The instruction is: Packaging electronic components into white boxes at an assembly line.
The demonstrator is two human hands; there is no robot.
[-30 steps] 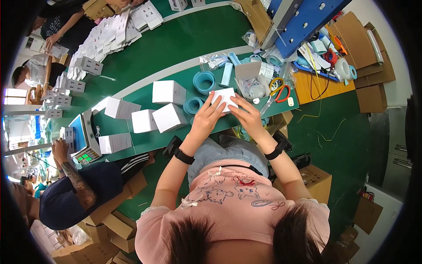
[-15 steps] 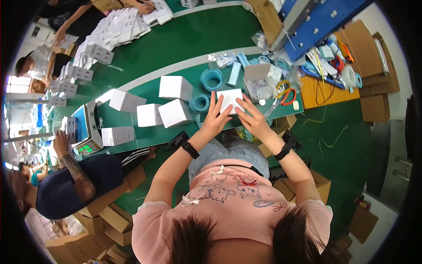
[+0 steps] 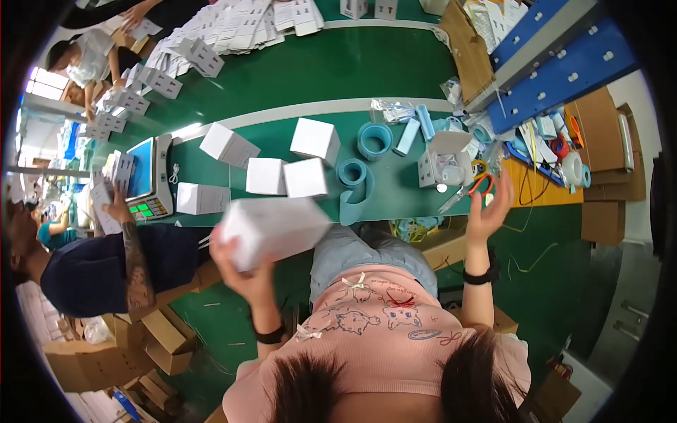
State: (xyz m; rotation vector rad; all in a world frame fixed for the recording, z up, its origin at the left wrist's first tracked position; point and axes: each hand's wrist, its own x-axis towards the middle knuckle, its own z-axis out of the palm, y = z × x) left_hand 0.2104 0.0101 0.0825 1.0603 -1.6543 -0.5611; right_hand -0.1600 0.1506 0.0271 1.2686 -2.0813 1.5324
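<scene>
My left hand [image 3: 245, 280] grips a closed white box [image 3: 285, 229], which is tilted and blurred in front of the table's near edge. Raised at the right edge of the table, my right hand [image 3: 491, 215] is empty with its fingers apart. Just beyond it lie red-handled scissors [image 3: 482, 185]. An open white box [image 3: 428, 169] with a clear plastic bag inside stands to their left. Several closed white boxes, one of them at the front [image 3: 305, 178], sit left of two blue rolls, the larger [image 3: 374, 142] behind the smaller [image 3: 352, 173], whose loose end trails toward me.
At the left end of the table stands a scale [image 3: 163, 173] with a co-worker beside it, handling a white box. White cartons [image 3: 243, 27] lie in a heap on the far table. Tapes and tools fill a blue tray [image 3: 536, 166] at the right, below a blue metal panel [image 3: 564, 70].
The white box under both hands has left the tabletop and gone left in my left hand. My right hand has let go and moved right. The view has shifted left.
</scene>
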